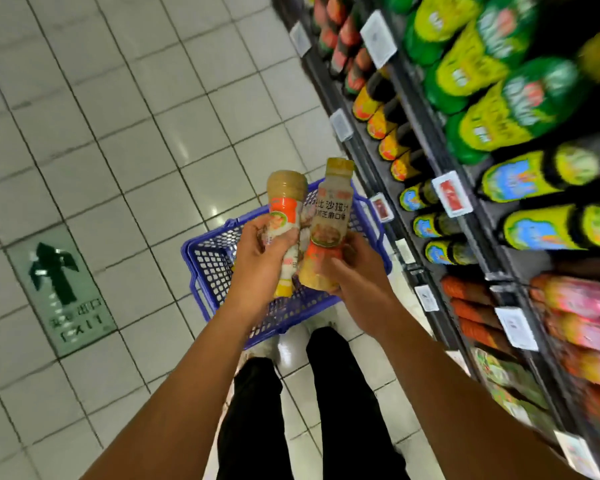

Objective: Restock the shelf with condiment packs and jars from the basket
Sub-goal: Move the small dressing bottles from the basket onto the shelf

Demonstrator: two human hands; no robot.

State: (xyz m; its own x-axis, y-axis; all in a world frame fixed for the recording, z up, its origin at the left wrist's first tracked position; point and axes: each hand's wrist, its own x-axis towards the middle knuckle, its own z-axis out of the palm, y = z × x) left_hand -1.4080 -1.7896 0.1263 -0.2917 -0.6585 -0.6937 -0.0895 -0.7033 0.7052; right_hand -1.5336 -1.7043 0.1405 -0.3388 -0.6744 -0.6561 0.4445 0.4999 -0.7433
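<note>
A blue plastic basket (205, 258) stands on the tiled floor in front of my feet. Above it, my left hand (260, 258) grips a sauce bottle (284, 209) with an orange and white label, held upside down with its yellow cap pointing down. My right hand (354, 271) grips a second sauce bottle (329, 220) by its lower half, upright, with a yellowish cap and printed label. The two bottles nearly touch. The shelf (430, 188) rises along the right side.
The shelf tiers hold dark bottles with yellow labels (426, 195), green bottles (520, 109), orange packs (465, 289) and pink packs (582, 296), with price tags (451, 192) on the edges. A green arrow sign (58, 285) is stuck to the floor at left.
</note>
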